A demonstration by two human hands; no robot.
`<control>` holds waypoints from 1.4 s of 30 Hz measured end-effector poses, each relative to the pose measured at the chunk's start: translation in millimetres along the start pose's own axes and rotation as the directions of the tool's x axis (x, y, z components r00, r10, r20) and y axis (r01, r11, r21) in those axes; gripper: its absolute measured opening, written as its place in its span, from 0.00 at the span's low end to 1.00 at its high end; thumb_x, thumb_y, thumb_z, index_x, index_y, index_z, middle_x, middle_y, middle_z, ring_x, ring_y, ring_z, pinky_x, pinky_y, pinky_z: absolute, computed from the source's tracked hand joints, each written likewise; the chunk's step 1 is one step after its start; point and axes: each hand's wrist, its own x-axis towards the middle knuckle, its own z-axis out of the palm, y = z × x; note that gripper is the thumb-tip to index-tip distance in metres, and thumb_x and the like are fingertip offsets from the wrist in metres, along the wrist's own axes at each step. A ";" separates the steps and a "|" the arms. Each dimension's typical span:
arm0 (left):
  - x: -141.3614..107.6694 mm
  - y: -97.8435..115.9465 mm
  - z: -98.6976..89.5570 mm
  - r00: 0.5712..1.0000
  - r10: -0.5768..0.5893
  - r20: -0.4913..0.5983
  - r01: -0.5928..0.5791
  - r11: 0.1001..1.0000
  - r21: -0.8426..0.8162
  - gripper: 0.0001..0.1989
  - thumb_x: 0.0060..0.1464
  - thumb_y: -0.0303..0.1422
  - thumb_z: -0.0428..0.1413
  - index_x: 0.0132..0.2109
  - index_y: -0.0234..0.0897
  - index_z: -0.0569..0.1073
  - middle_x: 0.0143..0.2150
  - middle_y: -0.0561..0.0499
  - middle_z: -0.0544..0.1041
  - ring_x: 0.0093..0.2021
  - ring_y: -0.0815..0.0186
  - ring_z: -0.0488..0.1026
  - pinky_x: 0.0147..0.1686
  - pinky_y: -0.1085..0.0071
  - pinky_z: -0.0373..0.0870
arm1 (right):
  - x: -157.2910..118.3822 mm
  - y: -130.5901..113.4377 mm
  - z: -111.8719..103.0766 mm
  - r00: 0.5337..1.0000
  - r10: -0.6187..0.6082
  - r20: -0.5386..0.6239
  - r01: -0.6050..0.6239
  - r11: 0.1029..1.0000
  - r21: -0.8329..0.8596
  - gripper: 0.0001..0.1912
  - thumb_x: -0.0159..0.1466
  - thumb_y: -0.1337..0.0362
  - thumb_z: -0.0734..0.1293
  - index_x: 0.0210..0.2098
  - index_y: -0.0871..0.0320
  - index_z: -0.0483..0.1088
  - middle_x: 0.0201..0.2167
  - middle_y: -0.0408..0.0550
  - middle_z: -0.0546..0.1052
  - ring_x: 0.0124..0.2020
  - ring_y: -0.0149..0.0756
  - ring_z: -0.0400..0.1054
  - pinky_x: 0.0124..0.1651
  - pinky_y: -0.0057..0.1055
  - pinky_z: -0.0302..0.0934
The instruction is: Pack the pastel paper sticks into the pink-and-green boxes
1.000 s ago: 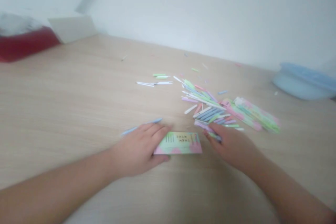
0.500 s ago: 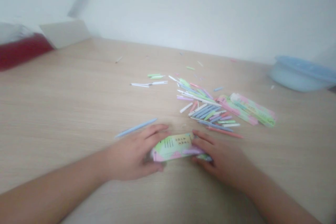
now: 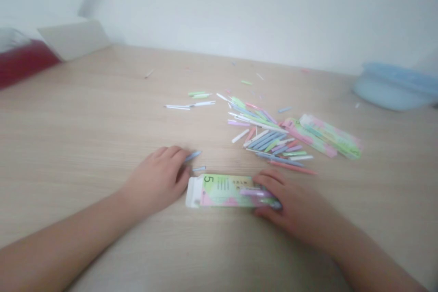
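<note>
Now — R hand point(image 3: 290, 205) on 1 box point(image 3: 222, 190), L point(image 3: 153, 178) by 2 blue sticks point(image 3: 192, 156).

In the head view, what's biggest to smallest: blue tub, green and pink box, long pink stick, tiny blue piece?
The blue tub and green and pink box: too alike to rank, and the box is nearer the camera. Next, the long pink stick. Smallest, the tiny blue piece.

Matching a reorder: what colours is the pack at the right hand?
The pack is pale green and pink; head view.
</note>
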 end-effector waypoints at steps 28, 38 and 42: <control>-25.0 26.4 -13.4 0.768 0.581 -0.270 -0.637 0.740 -0.218 0.31 0.68 0.27 0.54 0.75 0.38 0.59 0.67 0.47 0.76 0.67 0.63 0.71 0.73 0.64 0.62 | 4.0 -57.7 3.9 0.990 0.109 -0.092 -0.114 0.992 -0.057 0.30 0.72 0.49 0.66 0.69 0.56 0.63 0.54 0.59 0.79 0.45 0.53 0.78 0.44 0.44 0.71; -32.9 41.7 -18.2 0.735 0.678 0.010 -0.655 0.714 -0.249 0.41 0.68 0.38 0.55 0.80 0.37 0.45 0.77 0.44 0.60 0.76 0.59 0.59 0.77 0.58 0.53 | 10.5 -84.8 -8.1 0.998 -0.016 0.062 0.031 0.971 -0.239 0.08 0.71 0.72 0.63 0.46 0.57 0.72 0.41 0.53 0.80 0.41 0.47 0.76 0.41 0.39 0.68; -29.1 35.0 -10.7 0.795 0.602 -0.078 -0.606 0.778 -0.168 0.41 0.67 0.42 0.58 0.79 0.41 0.50 0.78 0.40 0.56 0.76 0.49 0.59 0.74 0.50 0.59 | 9.5 -80.4 -7.0 1.000 -0.005 0.016 0.009 0.969 -0.246 0.10 0.71 0.69 0.64 0.51 0.56 0.71 0.46 0.55 0.79 0.43 0.46 0.77 0.42 0.37 0.69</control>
